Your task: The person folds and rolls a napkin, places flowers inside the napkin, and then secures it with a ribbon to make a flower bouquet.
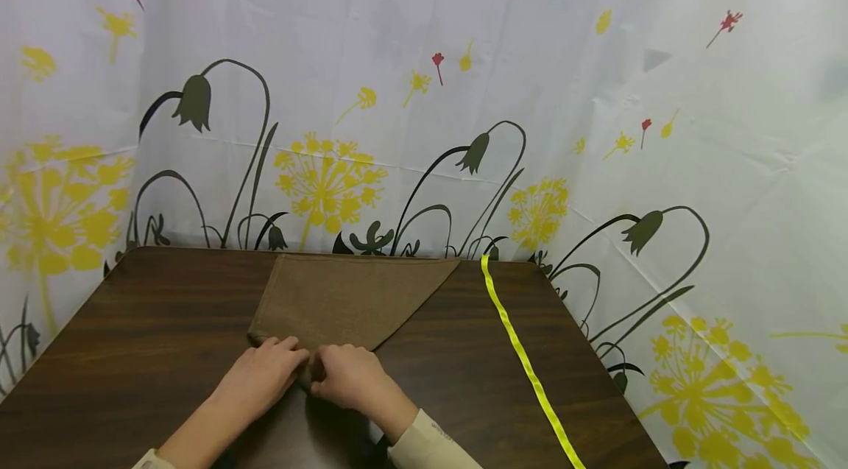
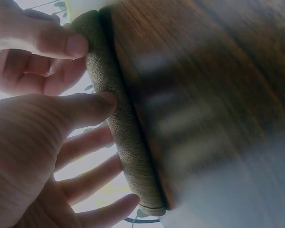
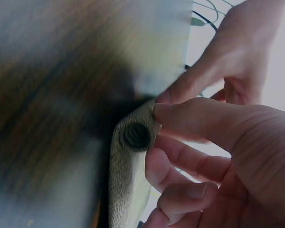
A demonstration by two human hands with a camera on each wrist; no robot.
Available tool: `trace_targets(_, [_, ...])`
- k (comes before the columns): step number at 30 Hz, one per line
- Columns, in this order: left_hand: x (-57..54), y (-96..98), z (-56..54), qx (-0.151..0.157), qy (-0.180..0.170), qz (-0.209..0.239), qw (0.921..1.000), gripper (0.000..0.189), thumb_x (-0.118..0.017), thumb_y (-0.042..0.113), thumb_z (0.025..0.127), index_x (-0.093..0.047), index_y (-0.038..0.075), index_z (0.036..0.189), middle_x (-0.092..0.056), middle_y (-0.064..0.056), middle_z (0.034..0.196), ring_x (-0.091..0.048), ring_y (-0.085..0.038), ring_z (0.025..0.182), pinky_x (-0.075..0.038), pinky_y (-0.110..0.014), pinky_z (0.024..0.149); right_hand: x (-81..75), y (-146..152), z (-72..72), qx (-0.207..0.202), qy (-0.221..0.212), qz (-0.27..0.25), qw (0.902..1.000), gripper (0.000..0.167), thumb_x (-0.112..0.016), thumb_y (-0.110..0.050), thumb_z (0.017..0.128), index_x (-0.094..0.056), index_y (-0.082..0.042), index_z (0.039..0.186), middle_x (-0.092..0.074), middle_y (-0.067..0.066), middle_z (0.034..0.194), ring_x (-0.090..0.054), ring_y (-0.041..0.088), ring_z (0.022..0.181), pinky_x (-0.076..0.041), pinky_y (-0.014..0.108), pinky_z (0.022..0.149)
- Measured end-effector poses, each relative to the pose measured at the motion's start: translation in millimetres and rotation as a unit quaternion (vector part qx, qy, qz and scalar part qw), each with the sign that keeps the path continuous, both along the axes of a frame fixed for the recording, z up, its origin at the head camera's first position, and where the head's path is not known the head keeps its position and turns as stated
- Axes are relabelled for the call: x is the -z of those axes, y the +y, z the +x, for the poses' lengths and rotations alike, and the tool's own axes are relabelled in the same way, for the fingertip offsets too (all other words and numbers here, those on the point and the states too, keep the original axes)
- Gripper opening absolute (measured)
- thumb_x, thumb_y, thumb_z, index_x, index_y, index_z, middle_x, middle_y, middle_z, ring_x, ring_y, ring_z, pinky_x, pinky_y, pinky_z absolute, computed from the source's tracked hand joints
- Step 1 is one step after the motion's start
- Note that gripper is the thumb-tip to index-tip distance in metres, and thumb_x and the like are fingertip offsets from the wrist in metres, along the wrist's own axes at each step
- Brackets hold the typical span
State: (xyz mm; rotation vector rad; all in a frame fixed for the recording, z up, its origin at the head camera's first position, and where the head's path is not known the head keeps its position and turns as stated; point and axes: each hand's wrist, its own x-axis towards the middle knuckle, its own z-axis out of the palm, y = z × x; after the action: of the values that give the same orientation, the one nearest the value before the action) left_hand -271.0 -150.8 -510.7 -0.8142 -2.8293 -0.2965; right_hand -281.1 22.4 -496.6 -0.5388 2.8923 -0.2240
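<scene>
A brown cloth [image 1: 351, 300] lies flat on the dark wooden table, a slanted edge running along its right side. Its near edge is wound into a tight roll [image 2: 129, 147]; the right wrist view shows the roll's spiral end [image 3: 137, 136]. My left hand [image 1: 261, 375] holds the left part of this roll, thumb on the near side and fingers spread along it. Close beside it, my right hand [image 1: 352, 378] pinches the roll between thumb and fingers near the spiral end. The two thumbs are close together. The cloth under the fingers is partly hidden.
A bright yellow ribbon [image 1: 526, 358] runs from the table's back edge toward the front on the right. Behind the dark wood-grain table [image 1: 152, 314] hangs a white curtain [image 1: 411, 34] printed with flowers, right at the table's back edge.
</scene>
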Motion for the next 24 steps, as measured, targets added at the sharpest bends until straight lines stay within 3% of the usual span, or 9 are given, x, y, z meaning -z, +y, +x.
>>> trace_targets(10, [4.4, 0.4, 0.2, 0.0, 0.024, 0.005, 0.9997, 0.021, -0.089, 0.012, 0.087, -0.075, 0.02, 0.099, -0.065, 0.004, 0.096, -0.062, -0.021, 0.08, -0.053, -0.04, 0.059, 4.7, -8, 1.0, 0.007, 0.032, 0.033, 0.9989, 0.023, -0.083, -0.043, 0.095, -0.067, -0.03, 0.084, -0.067, -0.014, 0.079, -0.061, 0.006, 0.067, -0.051, 0.029, 0.061])
trace_targets(17, [3.9, 0.3, 1.5, 0.007, 0.035, 0.012, 0.9993, 0.028, -0.091, 0.01, 0.085, -0.07, 0.019, 0.101, -0.066, 0.002, 0.099, -0.064, -0.022, 0.082, -0.054, -0.042, 0.06, 5.5, -1, -6.9, -0.003, 0.007, 0.004, 1.0, 0.009, -0.08, -0.041, 0.098, -0.078, -0.032, 0.098, -0.073, -0.016, 0.09, -0.064, 0.005, 0.071, -0.052, 0.028, 0.063])
trace_targets(24, [4.2, 1.5, 0.6, 0.007, 0.041, 0.001, 0.9992, 0.03, -0.092, 0.01, 0.083, -0.069, 0.019, 0.099, -0.065, 0.0, 0.1, -0.066, -0.024, 0.086, -0.055, -0.044, 0.063, 3.9, 7, -13.2, -0.003, -0.033, -0.013, 0.9994, 0.013, -0.074, -0.04, 0.103, -0.081, -0.034, 0.111, -0.076, -0.018, 0.101, -0.067, 0.005, 0.079, -0.055, 0.029, 0.071])
